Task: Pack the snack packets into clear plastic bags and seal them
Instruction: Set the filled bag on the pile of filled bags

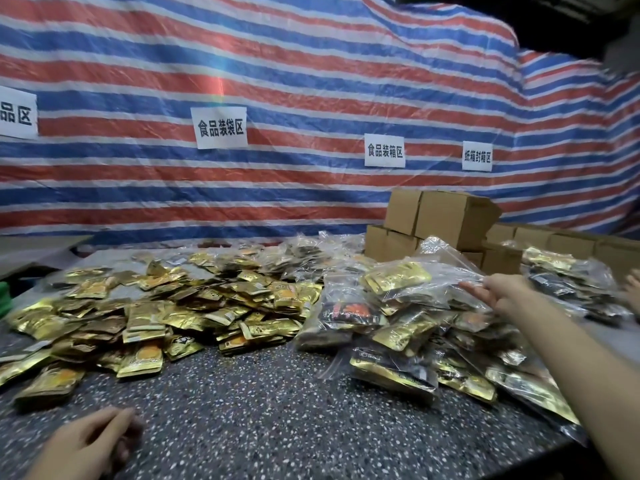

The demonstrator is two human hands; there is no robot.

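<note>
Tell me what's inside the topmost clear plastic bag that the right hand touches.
Gold foil snack packets show through the clear plastic bag at the right hand. Any packets beneath them in the bag are covered, so their count is unknown.

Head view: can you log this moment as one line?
right hand touches filled clear bag | left hand empty, over table | loose gold packets heaped left
</note>
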